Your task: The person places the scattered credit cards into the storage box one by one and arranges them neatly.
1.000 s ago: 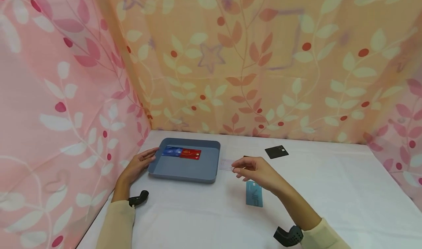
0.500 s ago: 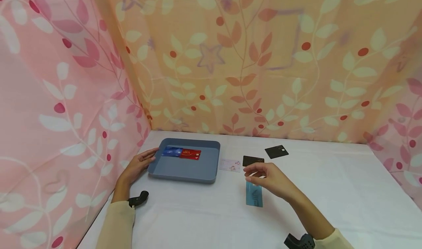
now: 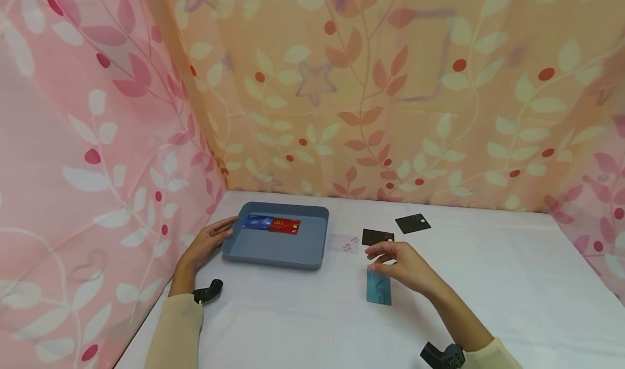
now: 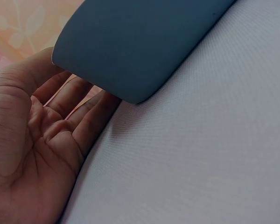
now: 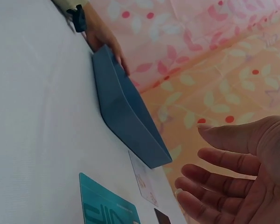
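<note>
In the head view my left hand (image 3: 207,246) touches the left side of a blue-grey tray (image 3: 273,252), its fingers extended. The left wrist view shows those fingers running behind the tray wall (image 4: 116,51). A blue card (image 3: 257,222) and a red VIP card (image 3: 285,226) lie side by side inside. My right hand (image 3: 402,265) hovers over the table with loosely bent fingers and holds nothing. Just under its fingertips is a teal VIP card (image 3: 378,289), its upper end partly covered in the head view. A black card (image 3: 377,236) lies just beyond the hand.
A pale card with a pink print (image 3: 344,242) lies beside the tray's right edge. Farther back is another black card (image 3: 413,223). Floral cloth walls (image 3: 371,114) close in the white table (image 3: 293,325) at the back and sides.
My right hand has drawn back to the right, from over the pale card to above the teal card, uncovering the pale card and the nearer black one. The left hand stays at the tray.
</note>
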`<state>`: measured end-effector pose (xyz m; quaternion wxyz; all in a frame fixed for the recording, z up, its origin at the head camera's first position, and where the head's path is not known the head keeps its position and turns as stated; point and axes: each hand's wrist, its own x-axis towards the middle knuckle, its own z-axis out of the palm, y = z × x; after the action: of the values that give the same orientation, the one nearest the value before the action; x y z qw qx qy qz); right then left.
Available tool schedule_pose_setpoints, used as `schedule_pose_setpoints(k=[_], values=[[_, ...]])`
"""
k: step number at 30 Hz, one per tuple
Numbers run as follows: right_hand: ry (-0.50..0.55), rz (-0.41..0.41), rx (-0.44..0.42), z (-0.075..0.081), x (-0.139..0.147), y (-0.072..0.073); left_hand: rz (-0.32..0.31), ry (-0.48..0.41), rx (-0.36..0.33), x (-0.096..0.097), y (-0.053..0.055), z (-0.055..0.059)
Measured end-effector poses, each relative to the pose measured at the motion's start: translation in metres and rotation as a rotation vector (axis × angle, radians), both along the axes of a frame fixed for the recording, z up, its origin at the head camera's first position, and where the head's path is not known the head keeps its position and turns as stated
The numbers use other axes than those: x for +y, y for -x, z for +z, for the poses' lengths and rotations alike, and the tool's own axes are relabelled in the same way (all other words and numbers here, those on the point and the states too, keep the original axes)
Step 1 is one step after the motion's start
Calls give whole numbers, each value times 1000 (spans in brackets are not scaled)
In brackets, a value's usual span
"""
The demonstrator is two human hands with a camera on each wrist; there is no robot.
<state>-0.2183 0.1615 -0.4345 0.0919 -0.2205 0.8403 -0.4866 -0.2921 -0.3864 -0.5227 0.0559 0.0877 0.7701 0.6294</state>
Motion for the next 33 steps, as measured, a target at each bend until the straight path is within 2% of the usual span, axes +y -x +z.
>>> schedule_pose_setpoints(k=[5,10,13,17,20,27,33], values=[[-48,-24,29,-7,0,3,-2,18,3,-1,-1,-1],[-100,-3,89,-11,-1,5,13,42,9,-4,-4,-1],[-153,-27,114,-12,-2,6,14,32,23,-3,-3,1],[-237,-67,117,-15,-2,5,2,4,18,-1,-2,1],[-277,-62,118,-16,-2,4,13,-16,12,-2,-1,-1],[-316,-39,114,-20,0,1,-17,-10,21,0,1,-2],[-352,-60,130,-24,1,-1,0,-9,17,0,2,-2]])
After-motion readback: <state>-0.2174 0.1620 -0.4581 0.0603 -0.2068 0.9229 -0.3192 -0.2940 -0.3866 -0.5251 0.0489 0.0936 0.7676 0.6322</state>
